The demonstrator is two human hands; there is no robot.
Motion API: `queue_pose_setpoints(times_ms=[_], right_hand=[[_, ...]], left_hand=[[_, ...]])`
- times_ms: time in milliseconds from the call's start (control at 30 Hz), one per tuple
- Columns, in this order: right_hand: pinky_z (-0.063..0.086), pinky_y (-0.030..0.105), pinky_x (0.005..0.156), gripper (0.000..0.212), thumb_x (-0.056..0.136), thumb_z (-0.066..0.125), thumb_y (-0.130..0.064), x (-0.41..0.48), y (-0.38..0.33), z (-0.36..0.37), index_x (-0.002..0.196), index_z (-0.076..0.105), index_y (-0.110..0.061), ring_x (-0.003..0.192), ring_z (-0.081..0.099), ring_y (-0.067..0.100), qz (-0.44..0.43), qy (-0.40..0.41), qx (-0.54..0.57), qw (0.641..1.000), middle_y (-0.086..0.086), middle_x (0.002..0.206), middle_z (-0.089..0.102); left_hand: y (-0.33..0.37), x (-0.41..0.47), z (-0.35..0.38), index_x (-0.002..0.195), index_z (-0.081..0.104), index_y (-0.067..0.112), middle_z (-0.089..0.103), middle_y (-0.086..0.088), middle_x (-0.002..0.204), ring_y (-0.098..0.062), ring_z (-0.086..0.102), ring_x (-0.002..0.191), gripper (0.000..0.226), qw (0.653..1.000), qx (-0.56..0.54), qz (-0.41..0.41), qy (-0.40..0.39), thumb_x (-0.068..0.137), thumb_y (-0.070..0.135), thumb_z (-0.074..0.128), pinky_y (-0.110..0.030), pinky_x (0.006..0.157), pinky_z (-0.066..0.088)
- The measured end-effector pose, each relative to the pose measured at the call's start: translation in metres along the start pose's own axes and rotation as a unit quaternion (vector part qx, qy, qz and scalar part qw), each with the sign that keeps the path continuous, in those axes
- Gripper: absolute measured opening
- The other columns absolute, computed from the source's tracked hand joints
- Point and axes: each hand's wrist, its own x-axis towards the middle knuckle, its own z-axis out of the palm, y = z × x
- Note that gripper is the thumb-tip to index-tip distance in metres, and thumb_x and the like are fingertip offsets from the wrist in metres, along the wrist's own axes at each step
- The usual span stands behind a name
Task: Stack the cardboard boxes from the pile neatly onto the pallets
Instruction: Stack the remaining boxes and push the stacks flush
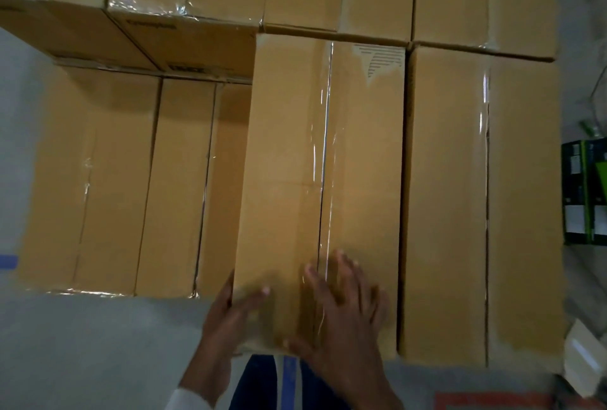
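Head: left hand (226, 314), right hand (345, 311) on box (282, 153) touching neighbour (443, 196).

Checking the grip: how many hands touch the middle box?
2: left hand at the near-left corner of the box; right hand flat on its top, over the tape.

You have one view, from the wide-angle camera on your head. It faces forward and steeply down onto the tops of the boxes (322, 153), near enough that they fill most of the frame. Your left hand (230, 314) and right hand (341, 317) sit at the bottom edge, and the floor (98, 344) shows lower left.
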Motion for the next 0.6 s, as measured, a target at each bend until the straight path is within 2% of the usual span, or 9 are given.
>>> queue_pose_setpoints(times_ms=[67, 100, 167, 200, 267, 367, 433, 533, 600], right_hand=[[-0.034, 0.061, 0.105, 0.131, 0.063, 0.069, -0.086, -0.009, 0.004, 0.017, 0.149, -0.025, -0.061, 0.145, -0.043, 0.027, -0.01, -0.068, -0.048, 0.996, -0.007, 0.154, -0.052], [-0.034, 0.058, 0.106, 0.138, 0.052, 0.073, -0.088, -0.011, 0.005, 0.023, 0.153, -0.017, -0.06, 0.151, -0.029, 0.033, -0.016, -0.053, -0.079, 0.995, 0.0, 0.164, -0.039], [-0.022, 0.054, 0.113, 0.151, 0.031, 0.074, -0.092, -0.016, 0.007, 0.033, 0.162, 0.014, -0.047, 0.153, 0.009, 0.043, 0.015, -0.042, -0.085, 0.995, 0.01, 0.173, 0.005], [-0.017, 0.056, 0.115, 0.151, 0.029, 0.075, -0.091, -0.017, 0.009, 0.039, 0.162, 0.021, -0.043, 0.152, 0.016, 0.044, 0.009, -0.022, -0.099, 0.995, 0.012, 0.172, 0.014], [-0.011, 0.063, 0.115, 0.141, 0.039, 0.078, -0.086, -0.016, 0.01, 0.05, 0.162, 0.023, -0.042, 0.153, 0.014, 0.045, -0.009, 0.012, -0.117, 0.993, 0.012, 0.172, 0.013], [0.009, 0.082, 0.108, 0.13, 0.052, 0.08, -0.079, -0.016, 0.004, 0.053, 0.162, 0.022, -0.041, 0.154, 0.012, 0.045, -0.016, 0.053, -0.12, 0.991, 0.012, 0.172, 0.011], [0.014, 0.086, 0.104, 0.125, 0.058, 0.074, -0.083, -0.016, 0.002, 0.054, 0.163, 0.018, -0.041, 0.155, 0.007, 0.045, -0.019, 0.05, -0.114, 0.992, 0.013, 0.172, 0.007], [0.0, 0.081, 0.11, 0.119, 0.065, 0.052, -0.097, -0.017, 0.002, 0.048, 0.163, 0.006, -0.046, 0.157, -0.011, 0.037, -0.035, 0.048, -0.083, 0.995, 0.008, 0.173, -0.009], [-0.008, 0.074, 0.114, 0.114, 0.069, 0.044, -0.1, -0.013, 0.004, 0.037, 0.161, 0.0, -0.049, 0.157, -0.02, 0.029, -0.016, 0.064, -0.033, 0.997, 0.001, 0.171, -0.019]], left_hand=[[-0.013, -0.005, -0.001, 0.118, 0.062, 0.055, 0.072, 0.02, 0.106, -0.015, 0.062, 0.104, 0.051, 1.0, -0.011, -0.009, -0.003, 0.082, 0.024, 0.082, -0.042, 0.077, 0.055], [-0.016, -0.006, -0.001, 0.118, 0.062, 0.055, 0.074, 0.022, 0.102, -0.012, 0.062, 0.104, 0.054, 1.0, -0.012, 0.003, -0.002, 0.083, 0.018, 0.082, -0.041, 0.079, 0.055], [-0.021, -0.004, -0.003, 0.131, 0.059, 0.053, 0.074, 0.021, 0.11, -0.009, 0.063, 0.108, 0.065, 1.0, 0.004, 0.029, -0.001, 0.083, 0.016, 0.082, -0.036, 0.082, 0.054], [-0.023, -0.003, -0.004, 0.139, 0.055, 0.051, 0.073, 0.017, 0.118, -0.01, 0.063, 0.112, 0.071, 0.999, 0.011, 0.039, -0.004, 0.083, 0.018, 0.082, -0.033, 0.083, 0.053], [-0.024, -0.001, -0.007, 0.148, 0.048, 0.048, 0.069, 0.012, 0.129, -0.012, 0.062, 0.116, 0.076, 0.998, 0.015, 0.052, -0.008, 0.085, 0.021, 0.081, -0.031, 0.083, 0.053], [-0.025, 0.004, -0.012, 0.149, 0.047, 0.047, 0.069, 0.011, 0.129, -0.012, 0.063, 0.116, 0.073, 0.997, 0.026, 0.071, -0.012, 0.088, 0.021, 0.079, -0.026, 0.08, 0.054], [-0.027, 0.01, -0.016, 0.149, 0.048, 0.047, 0.07, 0.012, 0.127, -0.014, 0.064, 0.118, 0.074, 0.996, 0.042, 0.078, -0.01, 0.087, 0.021, 0.08, -0.026, 0.082, 0.055], [-0.017, 0.017, -0.015, 0.146, 0.051, 0.047, 0.068, 0.018, 0.126, -0.013, 0.062, 0.118, 0.069, 0.99, 0.095, 0.102, -0.01, 0.087, 0.027, 0.08, -0.026, 0.085, 0.055], [0.0, 0.021, -0.008, 0.148, 0.047, 0.045, 0.06, 0.022, 0.128, -0.01, 0.057, 0.116, 0.066, 0.98, 0.135, 0.147, 0.003, 0.091, 0.028, 0.077, -0.017, 0.079, 0.05]])
